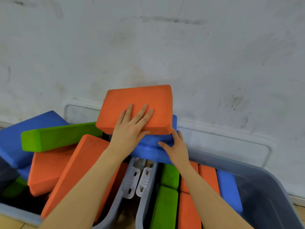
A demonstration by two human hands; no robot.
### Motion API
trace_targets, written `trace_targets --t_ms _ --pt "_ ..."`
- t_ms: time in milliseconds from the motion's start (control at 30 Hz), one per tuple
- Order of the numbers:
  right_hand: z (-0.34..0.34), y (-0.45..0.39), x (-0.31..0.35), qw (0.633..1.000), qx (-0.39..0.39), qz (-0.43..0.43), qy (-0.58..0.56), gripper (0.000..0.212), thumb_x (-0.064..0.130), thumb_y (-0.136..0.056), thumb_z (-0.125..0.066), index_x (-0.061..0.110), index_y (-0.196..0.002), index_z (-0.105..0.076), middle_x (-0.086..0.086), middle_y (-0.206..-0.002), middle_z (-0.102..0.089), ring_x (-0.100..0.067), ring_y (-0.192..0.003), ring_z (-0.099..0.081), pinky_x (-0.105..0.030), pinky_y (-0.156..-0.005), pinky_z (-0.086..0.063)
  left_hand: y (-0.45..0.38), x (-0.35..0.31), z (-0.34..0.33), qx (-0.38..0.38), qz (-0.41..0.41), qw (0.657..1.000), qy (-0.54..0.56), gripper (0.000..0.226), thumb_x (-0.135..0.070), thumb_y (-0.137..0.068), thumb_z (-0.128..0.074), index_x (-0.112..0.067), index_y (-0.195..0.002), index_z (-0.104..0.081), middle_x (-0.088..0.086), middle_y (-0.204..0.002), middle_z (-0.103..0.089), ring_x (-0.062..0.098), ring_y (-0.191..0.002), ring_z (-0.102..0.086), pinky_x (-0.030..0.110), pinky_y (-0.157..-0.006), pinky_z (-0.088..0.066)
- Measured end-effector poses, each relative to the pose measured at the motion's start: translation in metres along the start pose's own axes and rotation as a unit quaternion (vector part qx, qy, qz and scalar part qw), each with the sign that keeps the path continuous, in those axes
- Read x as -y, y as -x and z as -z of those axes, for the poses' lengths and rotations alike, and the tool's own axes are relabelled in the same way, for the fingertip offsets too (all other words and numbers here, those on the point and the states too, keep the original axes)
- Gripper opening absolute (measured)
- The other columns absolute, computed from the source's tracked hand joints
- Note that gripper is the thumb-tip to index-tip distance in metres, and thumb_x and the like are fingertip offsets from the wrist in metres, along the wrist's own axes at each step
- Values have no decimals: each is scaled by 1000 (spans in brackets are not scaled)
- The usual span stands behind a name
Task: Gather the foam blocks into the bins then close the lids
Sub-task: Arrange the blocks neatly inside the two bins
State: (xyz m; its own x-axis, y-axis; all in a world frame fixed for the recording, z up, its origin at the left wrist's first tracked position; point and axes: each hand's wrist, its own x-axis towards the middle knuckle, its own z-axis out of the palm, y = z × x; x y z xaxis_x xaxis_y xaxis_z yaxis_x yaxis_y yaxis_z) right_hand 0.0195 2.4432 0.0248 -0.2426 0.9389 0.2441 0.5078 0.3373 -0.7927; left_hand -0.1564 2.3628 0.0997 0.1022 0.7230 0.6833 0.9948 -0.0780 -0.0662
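Two grey bins stand side by side against the wall, the left bin (18,213) piled high and the right bin (265,172) packed with upright foam blocks. An orange block (140,101) lies tilted on a blue block (151,151) that bridges both bins. My left hand (130,129) lies on the orange block, fingers flat on top and thumb tucked under its front edge. My right hand (177,146) grips the blue block's right end, thumb on top. In the left bin a green block (57,138), a long orange block (77,167) and a large blue block (33,126) stick up above the rim.
Two translucent lids lean against the white wall behind the bins, the left lid (77,111) and the right lid (231,141). White latches (138,180) sit between the bins. A strip of wooden floor (300,210) shows at the right.
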Motion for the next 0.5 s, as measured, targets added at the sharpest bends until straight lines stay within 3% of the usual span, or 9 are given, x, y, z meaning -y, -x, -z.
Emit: trace_targets --t_ms 100,167,267,400,500 --pt "-3 -7 1 998 -24 1 -59 63 24 -83 -71 33 -139 -44 -2 -134 -48 -10 -101 -54 -15 -83 -45 2 5 -1 -17 26 1000 -1 63 -48 -84 -43 -25 -141 -32 2 -146 -42 44 -129 -40 55 -103 -35" --pt "0 -4 4 998 -30 17 -60 60 20 -84 -70 30 -138 -46 -3 -141 -43 0 -104 -50 -5 -82 -39 2 8 2 -27 43 999 17 62 -48 -85 -43 -25 -142 -31 2 -147 -40 44 -130 -39 55 -104 -33" --pt "18 8 15 995 -54 60 -52 58 18 -85 -69 31 -137 -47 -1 -152 -30 -11 -130 -42 -6 -94 -33 -3 6 9 -39 40 998 26 62 -48 -86 -43 -25 -142 -30 2 -147 -39 43 -131 -38 54 -105 -33" --pt "61 30 30 990 -102 87 -37 57 17 -84 -71 37 -132 -48 0 -153 -29 -11 -131 -41 -6 -93 -35 -19 -10 20 -57 21 997 41 62 -48 -87 -44 -25 -142 -31 2 -146 -40 43 -130 -39 53 -104 -34" --pt "96 50 40 985 -135 104 -27 57 16 -84 -70 46 -126 -46 1 -153 -28 3 -128 -34 -4 -89 -36 -32 -35 29 -72 -1 995 63 61 -48 -88 -43 -24 -142 -31 2 -147 -40 43 -130 -39 53 -104 -34"
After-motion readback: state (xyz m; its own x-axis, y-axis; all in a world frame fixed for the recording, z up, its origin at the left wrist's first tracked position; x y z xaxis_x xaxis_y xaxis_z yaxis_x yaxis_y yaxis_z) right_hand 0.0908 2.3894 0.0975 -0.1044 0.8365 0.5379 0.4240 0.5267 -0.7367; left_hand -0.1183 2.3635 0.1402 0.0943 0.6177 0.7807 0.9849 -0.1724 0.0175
